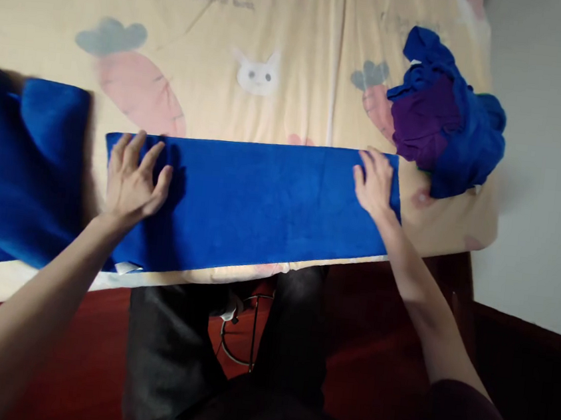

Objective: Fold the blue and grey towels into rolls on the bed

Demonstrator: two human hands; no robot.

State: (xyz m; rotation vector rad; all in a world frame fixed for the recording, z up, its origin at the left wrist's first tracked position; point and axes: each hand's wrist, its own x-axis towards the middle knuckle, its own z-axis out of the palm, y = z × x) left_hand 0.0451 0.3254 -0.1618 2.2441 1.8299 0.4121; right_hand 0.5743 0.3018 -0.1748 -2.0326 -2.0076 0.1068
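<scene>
A long blue towel point(261, 201) lies folded into a flat strip across the near edge of a bed. My left hand point(133, 178) rests flat on the strip's left end with its fingers spread. My right hand point(374, 183) lies flat on the right end, fingers stretched out. Neither hand grips anything.
The bed sheet point(259, 27) is cream with carrot and rabbit prints. A stack of blue cloth point(19, 162) lies at the left. A crumpled heap of blue and purple cloths point(445, 120) sits at the right corner. My dark-trousered legs point(225, 351) stand over a red floor.
</scene>
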